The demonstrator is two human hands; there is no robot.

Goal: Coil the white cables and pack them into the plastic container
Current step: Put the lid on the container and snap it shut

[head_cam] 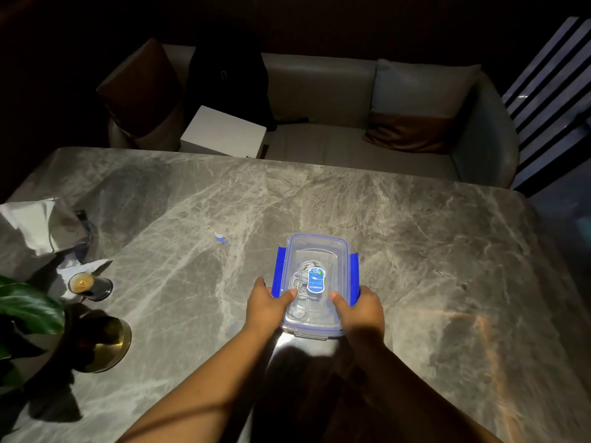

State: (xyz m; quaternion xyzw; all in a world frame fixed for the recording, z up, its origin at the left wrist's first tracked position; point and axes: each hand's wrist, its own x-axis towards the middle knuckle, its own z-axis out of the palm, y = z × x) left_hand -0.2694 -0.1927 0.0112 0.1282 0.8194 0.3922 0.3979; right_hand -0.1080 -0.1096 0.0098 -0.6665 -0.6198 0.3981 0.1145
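A clear plastic container (316,251) with a blue-rimmed lid and blue side flaps stands on the grey marble table (415,251). Its lid is on, with a blue sticker in the middle. Through the lid I see coiled white cables (302,276) inside. My left hand (268,306) grips the container's near left side, thumb pressed on the lid. My right hand (361,311) grips the near right side the same way, thumb on top. Both blue side flaps stick outward.
A small blue and white scrap (220,237) lies left of the container. At the table's left edge are crumpled white paper (35,228), a glass (83,284), a gold-based lamp (108,343) and a plant (25,308). A sofa with a white box (224,132) stands beyond.
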